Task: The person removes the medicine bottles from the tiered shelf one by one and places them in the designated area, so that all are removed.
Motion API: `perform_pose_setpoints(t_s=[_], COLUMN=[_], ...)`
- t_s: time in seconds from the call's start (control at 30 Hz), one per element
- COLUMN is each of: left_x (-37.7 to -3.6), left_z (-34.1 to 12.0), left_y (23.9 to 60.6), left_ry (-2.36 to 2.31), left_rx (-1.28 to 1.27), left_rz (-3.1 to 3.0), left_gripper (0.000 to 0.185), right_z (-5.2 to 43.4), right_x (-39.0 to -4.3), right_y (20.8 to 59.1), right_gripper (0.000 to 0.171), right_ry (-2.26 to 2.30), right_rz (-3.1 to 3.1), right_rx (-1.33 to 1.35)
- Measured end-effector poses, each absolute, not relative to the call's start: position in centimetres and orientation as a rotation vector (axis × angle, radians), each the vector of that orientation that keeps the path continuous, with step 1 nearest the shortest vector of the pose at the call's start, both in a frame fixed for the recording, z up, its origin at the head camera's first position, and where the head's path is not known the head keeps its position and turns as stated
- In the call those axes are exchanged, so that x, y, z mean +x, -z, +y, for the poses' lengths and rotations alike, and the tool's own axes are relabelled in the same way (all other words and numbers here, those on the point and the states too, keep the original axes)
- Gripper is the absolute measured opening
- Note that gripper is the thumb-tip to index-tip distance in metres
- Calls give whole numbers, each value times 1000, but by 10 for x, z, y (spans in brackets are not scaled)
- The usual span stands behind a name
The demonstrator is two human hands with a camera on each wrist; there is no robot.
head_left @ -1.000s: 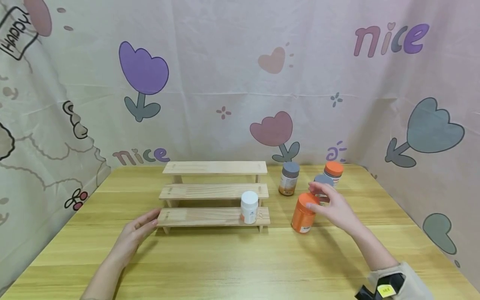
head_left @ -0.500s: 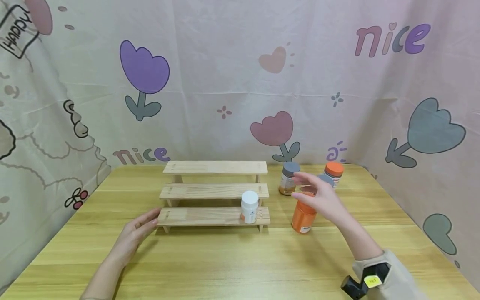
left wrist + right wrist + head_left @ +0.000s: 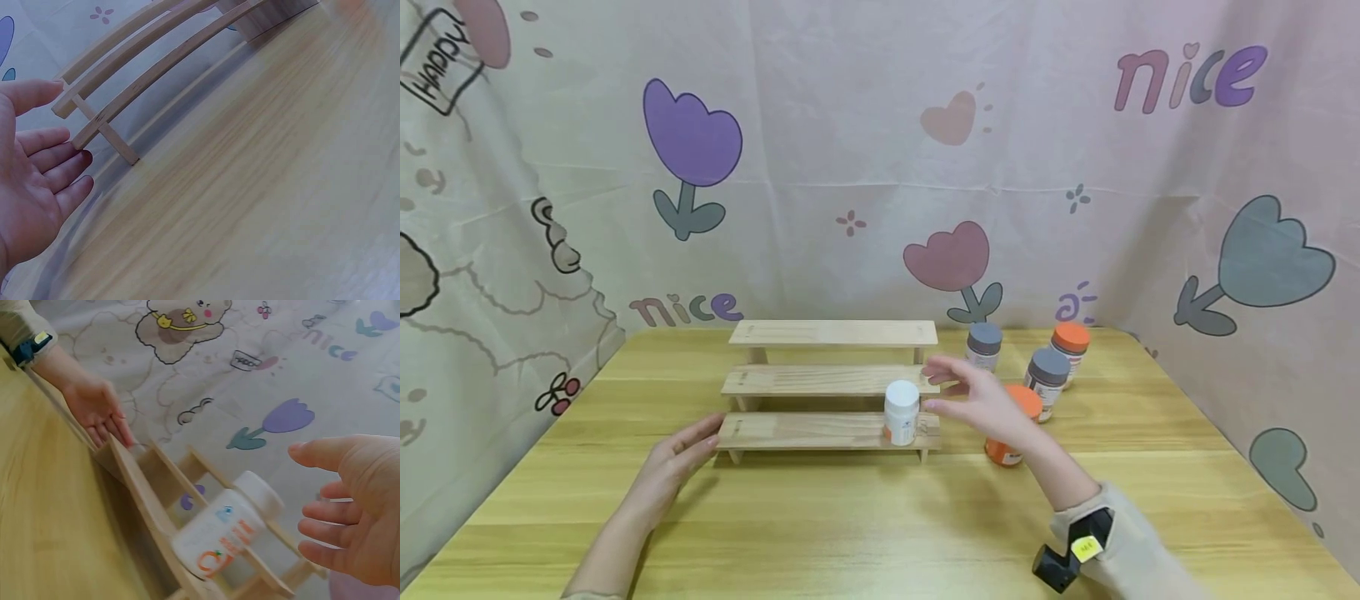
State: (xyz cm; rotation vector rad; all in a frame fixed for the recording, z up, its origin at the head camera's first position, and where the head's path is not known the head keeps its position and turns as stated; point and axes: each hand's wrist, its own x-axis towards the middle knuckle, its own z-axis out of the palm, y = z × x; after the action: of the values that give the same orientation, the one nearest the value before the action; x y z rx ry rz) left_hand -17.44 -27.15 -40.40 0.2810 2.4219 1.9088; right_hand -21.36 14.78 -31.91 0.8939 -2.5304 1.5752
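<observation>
A three-step wooden rack (image 3: pixel 820 429) stands on the table, with a white pill bottle (image 3: pixel 902 414) upright at the right end of its lowest step. My left hand (image 3: pixel 673 467) rests at the left end of that step, fingers extended; in the left wrist view, the fingertips (image 3: pixel 81 156) are right at the step's end. Just right of the white bottle, my right hand (image 3: pixel 973 404) is held with fingers apart and nothing between them. In the right wrist view, the bottle (image 3: pixel 228 528) faces the thumb and fingers across a gap.
Right of the rack, partly behind my right forearm, stands an orange bottle (image 3: pixel 1003 452). Two grey-capped bottles (image 3: pixel 985 340) and an orange-capped bottle (image 3: pixel 1070 337) are further back. A patterned cloth (image 3: pixel 820 150) hangs behind the wooden table (image 3: pixel 820 533).
My right hand has moved left from above the orange bottle to beside the white bottle, uncovering the nearer grey-capped bottle. The left hand has stayed at the rack.
</observation>
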Motion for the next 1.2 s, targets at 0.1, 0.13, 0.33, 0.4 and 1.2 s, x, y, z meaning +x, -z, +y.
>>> perform_pose_setpoints(t_s=[0.1,0.13,0.33,0.4,1.2], left_x=[-174,-174,-174,-174,-175], left_z=[-271,-271,-270,-270,-271], left_y=[406,406,408,408,405], left_ry=[-1917,-1922,-1946,-1946,-1906], left_rx=[284,284,285,290,269], left_rz=[2415,2414,2408,2406,2420], left_gripper=[55,54,54,54,54], right_z=[141,139,130,128,124], right_x=[-216,-217,-220,-221,-217], right_y=[325,327,336,337,331], right_gripper=[58,59,61,62,42], right_ry=[-1625,-1643,-1707,-1720,-1425], right_rz=[-2564,-2576,-2599,-2599,-2553], right_rx=[873,858,834,831,718])
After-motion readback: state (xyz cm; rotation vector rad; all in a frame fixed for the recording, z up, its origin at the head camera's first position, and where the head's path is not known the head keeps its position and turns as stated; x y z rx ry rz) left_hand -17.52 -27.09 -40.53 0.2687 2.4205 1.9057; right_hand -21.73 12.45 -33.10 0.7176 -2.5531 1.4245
